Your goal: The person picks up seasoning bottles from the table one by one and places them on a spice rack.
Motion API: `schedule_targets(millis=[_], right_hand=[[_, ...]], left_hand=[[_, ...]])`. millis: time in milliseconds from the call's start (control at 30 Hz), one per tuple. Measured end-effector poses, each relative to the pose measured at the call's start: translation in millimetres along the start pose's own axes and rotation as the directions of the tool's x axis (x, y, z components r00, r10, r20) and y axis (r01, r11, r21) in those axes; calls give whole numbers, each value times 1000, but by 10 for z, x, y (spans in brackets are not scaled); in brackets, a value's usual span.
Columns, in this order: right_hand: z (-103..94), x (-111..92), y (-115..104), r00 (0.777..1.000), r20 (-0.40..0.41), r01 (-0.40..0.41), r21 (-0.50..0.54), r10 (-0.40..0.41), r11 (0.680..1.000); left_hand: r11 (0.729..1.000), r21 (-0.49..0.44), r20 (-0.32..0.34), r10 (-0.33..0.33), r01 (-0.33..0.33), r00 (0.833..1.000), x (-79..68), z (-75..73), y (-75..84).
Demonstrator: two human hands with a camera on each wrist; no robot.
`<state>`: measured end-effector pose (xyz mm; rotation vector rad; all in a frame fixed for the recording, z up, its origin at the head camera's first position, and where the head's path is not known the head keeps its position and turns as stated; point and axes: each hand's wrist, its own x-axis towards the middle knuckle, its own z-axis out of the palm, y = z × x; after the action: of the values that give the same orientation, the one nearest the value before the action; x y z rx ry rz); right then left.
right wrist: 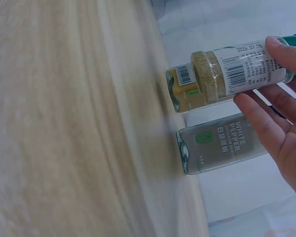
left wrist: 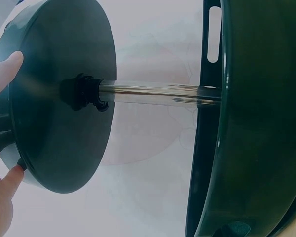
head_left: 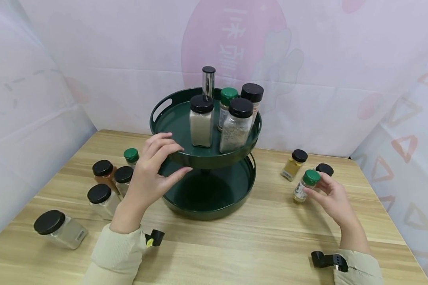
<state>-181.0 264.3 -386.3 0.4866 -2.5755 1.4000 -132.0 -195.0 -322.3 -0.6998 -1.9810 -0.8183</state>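
Observation:
My left hand [head_left: 152,170] is at the near left rim of a dark green two-tier turntable [head_left: 205,209], gripping its upper tray [left wrist: 64,143]; the fingers lie over the rim, the thumb lower. On that upper tier stand several capped spice jars, among them a pale powder jar [head_left: 201,126] and a coarse grey one [head_left: 235,134]. Off to the right, my right hand [head_left: 333,198] pinches a green-capped spice jar [right wrist: 246,69] just below its cap. Behind it are a yellow spice jar [head_left: 291,168] and a white pepper jar [right wrist: 222,143], whose black cap shows past my fingers.
Several jars are grouped on the wooden table [head_left: 228,257] at left, including a reddish one [head_left: 105,174] and a green-capped one [head_left: 131,156]. A tilted-looking jar [head_left: 65,233] is nearest the left edge. A patterned cloth [head_left: 128,47] hangs behind.

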Motion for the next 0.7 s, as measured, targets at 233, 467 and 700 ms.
schedule_targets(millis=[233, 467, 700], right_hand=[[-6, 10, -90, 997, -44, 70, -1, -70, 998], [-40, 6, -227, 993, -66, 97, 16, -96, 995], [-66, 22, -388, 987, -96, 141, 117, -130, 983]], left_hand=[[1000, 8, 2, -4, 4, 1000, -1, -8, 2], [1000, 5, 0, 1, -1, 1000, 3, -5, 1], [1000, 8, 1, -3, 3, 1000, -4, 3, 2]])
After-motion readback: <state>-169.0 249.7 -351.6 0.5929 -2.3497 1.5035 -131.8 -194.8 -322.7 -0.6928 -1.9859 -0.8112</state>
